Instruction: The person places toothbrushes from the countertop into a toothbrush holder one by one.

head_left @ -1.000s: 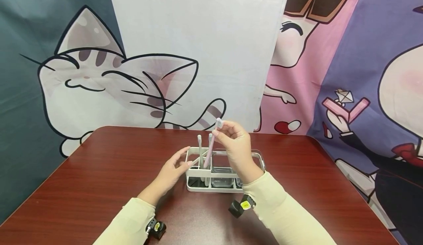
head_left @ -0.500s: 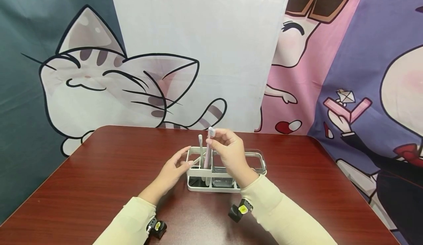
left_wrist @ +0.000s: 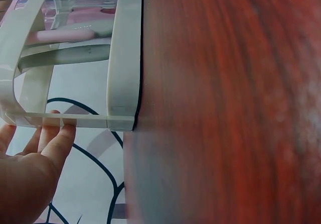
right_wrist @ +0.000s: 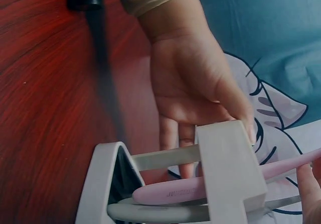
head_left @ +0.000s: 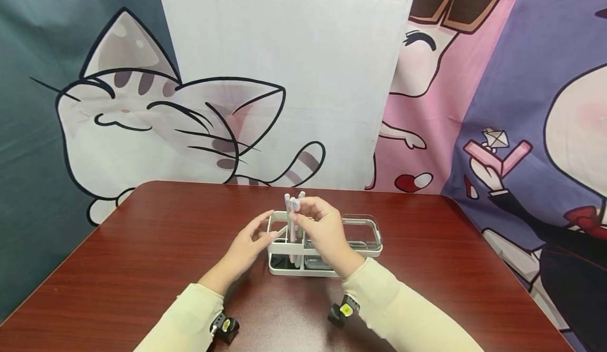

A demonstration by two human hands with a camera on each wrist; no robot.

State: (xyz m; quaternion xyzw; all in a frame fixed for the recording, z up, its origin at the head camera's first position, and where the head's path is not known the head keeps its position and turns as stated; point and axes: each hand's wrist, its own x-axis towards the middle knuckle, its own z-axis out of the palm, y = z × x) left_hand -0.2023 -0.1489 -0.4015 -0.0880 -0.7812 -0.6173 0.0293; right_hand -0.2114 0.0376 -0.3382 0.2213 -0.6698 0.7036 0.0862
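A white compartment holder [head_left: 283,248] stands mid-table. My left hand [head_left: 269,226] rests straight fingers against its left end wall; the left wrist view has those fingers [left_wrist: 59,133] behind the holder's rim [left_wrist: 125,58]. My right hand [head_left: 300,211] pinches a pink toothbrush [head_left: 294,232] near its head, the handle standing inside the left compartment. The right wrist view shows the pink handle [right_wrist: 200,186] lying through the holder's frame [right_wrist: 230,169], with the left hand [right_wrist: 195,83] behind. A white toothbrush [head_left: 286,200] stands beside the pink one.
The holder's right part carries a clear insert [head_left: 362,232]. The dark red table [head_left: 142,246] ends close to a cartoon cloth backdrop [head_left: 142,115] behind. Small black wrist cameras [head_left: 225,328] [head_left: 340,312] sit by both sleeves.
My right hand has come down and leftward, lowering the pink toothbrush deeper into the left compartment and more upright. The left hand has stayed on the holder's end.
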